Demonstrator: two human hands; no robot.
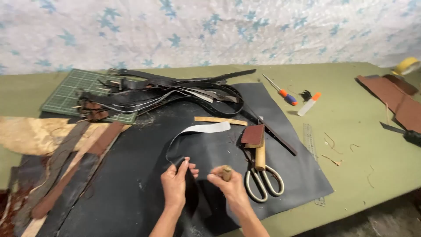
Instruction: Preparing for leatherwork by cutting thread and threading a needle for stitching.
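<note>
Both hands sit lowest in view. From my remote station I read the left hand (175, 184) as pinching the near end of a long leather strip (199, 130), its pale underside curling away over the black leather sheet (131, 193). I read the right hand (230, 186) as a closed grip around a small wooden-handled tool (226, 172); its working end is hidden. Scissors (263, 182) lie just beside that hand. Finished-looking black belts (175, 92) are heaped near the green cutting mat (72, 90). My judgement: the strip is already cut, while its working with the tool is barely begun.
</note>
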